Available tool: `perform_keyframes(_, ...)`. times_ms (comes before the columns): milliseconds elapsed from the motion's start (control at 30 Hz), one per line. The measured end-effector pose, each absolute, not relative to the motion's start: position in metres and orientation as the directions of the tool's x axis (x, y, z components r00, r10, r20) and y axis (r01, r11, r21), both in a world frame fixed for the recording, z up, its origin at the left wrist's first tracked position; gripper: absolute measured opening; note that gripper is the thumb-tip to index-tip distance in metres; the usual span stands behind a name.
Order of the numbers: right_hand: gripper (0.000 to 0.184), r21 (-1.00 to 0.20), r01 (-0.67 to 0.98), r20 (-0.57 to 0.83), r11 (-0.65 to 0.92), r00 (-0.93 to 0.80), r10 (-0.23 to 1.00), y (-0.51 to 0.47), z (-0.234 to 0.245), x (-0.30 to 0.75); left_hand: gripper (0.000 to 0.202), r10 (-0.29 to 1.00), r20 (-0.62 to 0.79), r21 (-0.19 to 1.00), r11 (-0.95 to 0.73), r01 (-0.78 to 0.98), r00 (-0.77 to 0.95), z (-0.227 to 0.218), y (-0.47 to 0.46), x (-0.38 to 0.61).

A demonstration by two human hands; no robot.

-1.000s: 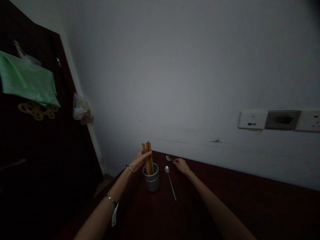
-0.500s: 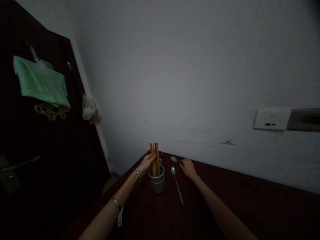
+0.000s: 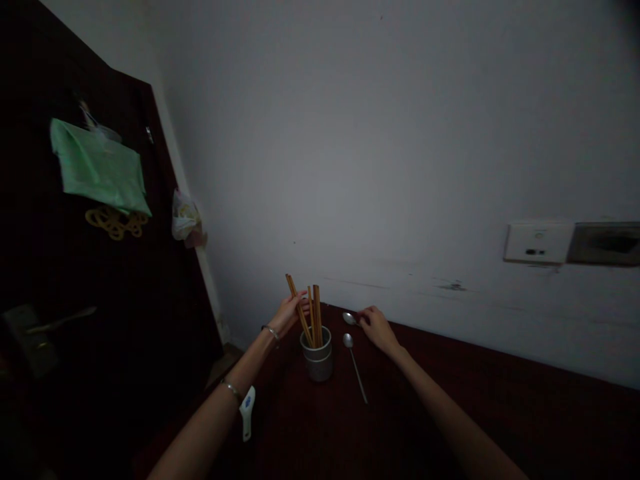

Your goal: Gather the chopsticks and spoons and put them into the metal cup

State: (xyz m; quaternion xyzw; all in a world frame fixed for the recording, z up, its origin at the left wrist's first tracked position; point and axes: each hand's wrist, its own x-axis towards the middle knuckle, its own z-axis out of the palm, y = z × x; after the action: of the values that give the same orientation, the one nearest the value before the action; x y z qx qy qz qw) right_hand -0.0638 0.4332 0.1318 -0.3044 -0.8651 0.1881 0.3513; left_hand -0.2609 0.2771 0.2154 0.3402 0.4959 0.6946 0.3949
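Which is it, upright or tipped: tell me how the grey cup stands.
Upright: the grey cup has its rim facing up, chopsticks rising from it.

Left hand (image 3: 287, 315): bare
Left wrist (image 3: 277, 327): thin, shiny, silver-coloured metal bracelet (image 3: 271, 331)
Left forearm (image 3: 253, 361): round, silver-coloured metal bangle (image 3: 231, 389)
Right hand (image 3: 376, 329): bare
Right arm (image 3: 435, 393): bare too

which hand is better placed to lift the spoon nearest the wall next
Probably the right hand: it is right at that spoon, while the left hand is at the chopsticks standing in the metal cup.
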Motion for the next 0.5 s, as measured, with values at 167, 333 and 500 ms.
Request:
perform_keyframes(167,0.027,-0.523,0.299,0.581,0.799,-0.561,0.59,0.42,0.151,-0.052,0.025,0.858,0.15,0.947,-0.267,-0.178,-0.491,0.241,0.27,-0.275)
perform_keyframes(333,0.028,-0.523,0.206,0.634,0.827,-0.554,0.539,0.399,0.179,-0.041,0.024,0.808,0.249,0.921,-0.368,-0.127,-0.534,0.285,0.253,-0.282)
perform_keyframes(500,0.025,-0.646,-0.01,0.65,0.763,-0.53,0.544,0.353,0.217,-0.034,0.024,0.816,0.373,0.88,-0.462,-0.11,-0.442,0.332,0.225,-0.262)
